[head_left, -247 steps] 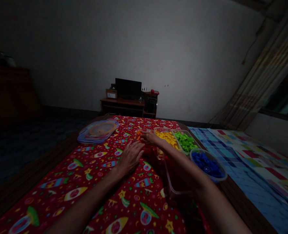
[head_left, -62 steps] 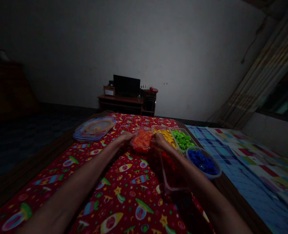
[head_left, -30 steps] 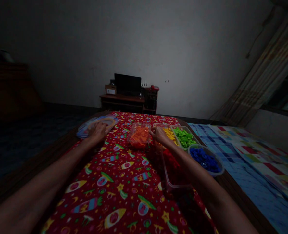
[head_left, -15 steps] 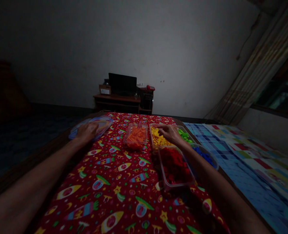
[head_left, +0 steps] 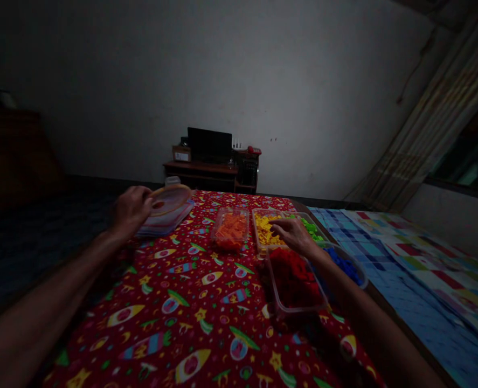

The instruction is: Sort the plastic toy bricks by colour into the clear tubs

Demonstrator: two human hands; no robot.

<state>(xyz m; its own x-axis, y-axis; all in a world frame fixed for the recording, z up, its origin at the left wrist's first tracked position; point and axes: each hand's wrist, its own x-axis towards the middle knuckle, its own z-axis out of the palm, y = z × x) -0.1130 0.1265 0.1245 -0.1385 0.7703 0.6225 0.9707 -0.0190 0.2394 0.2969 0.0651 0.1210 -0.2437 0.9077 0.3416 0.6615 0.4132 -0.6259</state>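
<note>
My left hand (head_left: 132,207) grips the near edge of a round clear lid (head_left: 173,199) with an orange-yellow rim, raised and tilted. Beneath it lies a stack of clear plastic lids (head_left: 161,227) at the table's left edge. My right hand (head_left: 293,234) hovers over the box of yellow pieces (head_left: 264,229), fingers bent and apart, with nothing visible in them. Close by are a box of green pieces (head_left: 308,228), a box of red pieces (head_left: 294,277) and a round tub of blue pieces (head_left: 344,264), partly behind my right forearm. A box of orange pieces (head_left: 230,229) stands between my hands.
A red patterned cloth (head_left: 206,323) covers the table. Past its far end, a desk (head_left: 202,170) carries a monitor (head_left: 209,144) and a cardboard box (head_left: 181,153). To the right is a bed with blue checked and patchwork covers (head_left: 384,258). The room is dim.
My left hand has lifted the round lid off the stack and tilted it up. My right hand stays over the yellow box, slightly lower in view. The view has shifted slightly.
</note>
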